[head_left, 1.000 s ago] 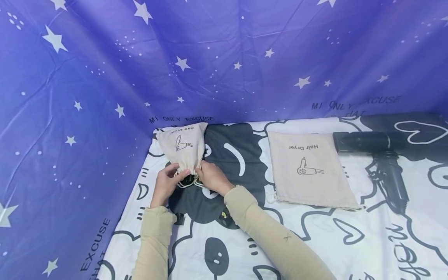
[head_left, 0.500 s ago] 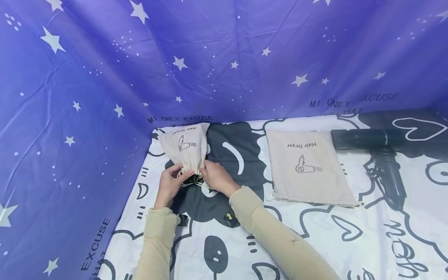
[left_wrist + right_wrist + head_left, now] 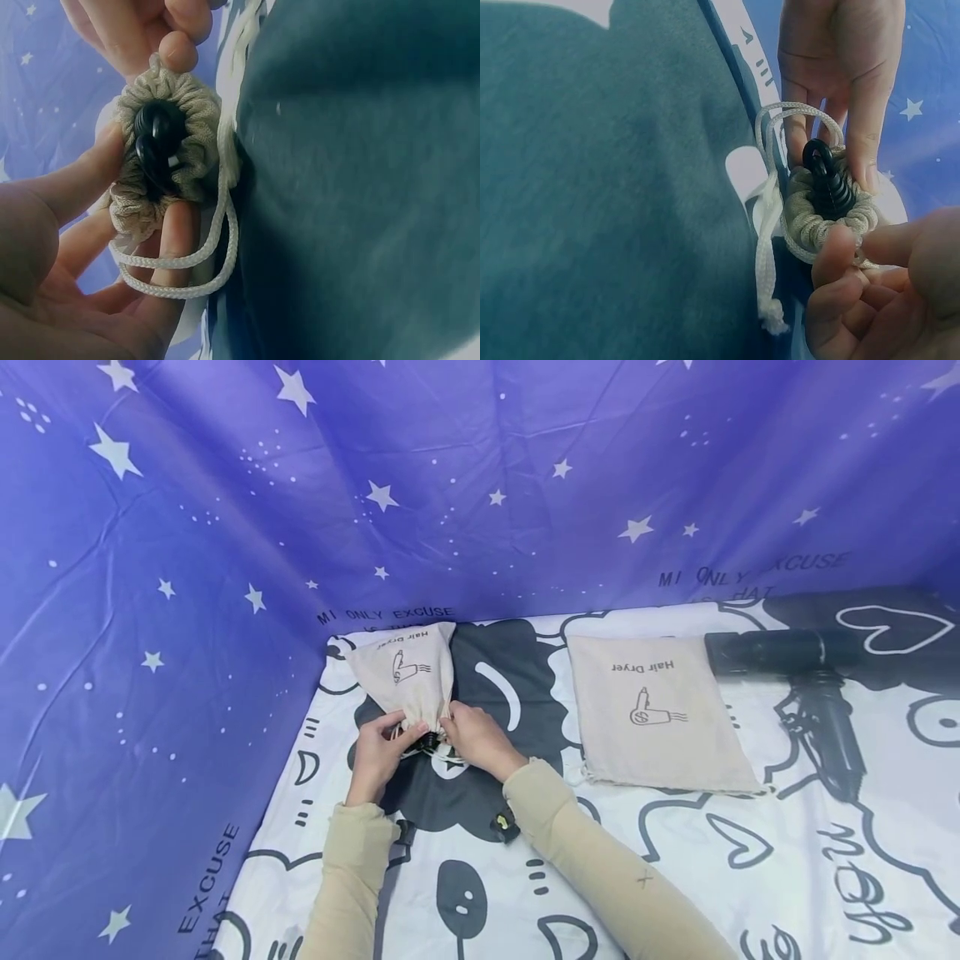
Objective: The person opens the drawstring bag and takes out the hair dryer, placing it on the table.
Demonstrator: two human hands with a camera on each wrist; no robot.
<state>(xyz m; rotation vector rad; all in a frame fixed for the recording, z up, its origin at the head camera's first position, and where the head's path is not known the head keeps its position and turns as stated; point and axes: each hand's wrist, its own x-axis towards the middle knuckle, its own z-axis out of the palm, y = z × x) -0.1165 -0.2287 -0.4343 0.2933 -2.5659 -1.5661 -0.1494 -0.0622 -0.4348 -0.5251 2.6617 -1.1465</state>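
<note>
At the far left of the patterned cloth [image 3: 622,852], the left hand [image 3: 377,750] and right hand [image 3: 482,739] pinch the drawstring bag [image 3: 412,689] on opposite sides, probably to steady its mouth around the black loop [image 3: 819,156].

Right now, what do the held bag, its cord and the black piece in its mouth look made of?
Held bag: matte woven cloth, perhaps cotton or linen; coarse weave, soft puckers at the mouth.
Cord: pale braided fibre, cotton or synthetic unclear; braid pattern shows, end frayed.
Black piece: probably moulded plastic or rubber, smooth with slight gloss; ribs and highlights show.
</note>
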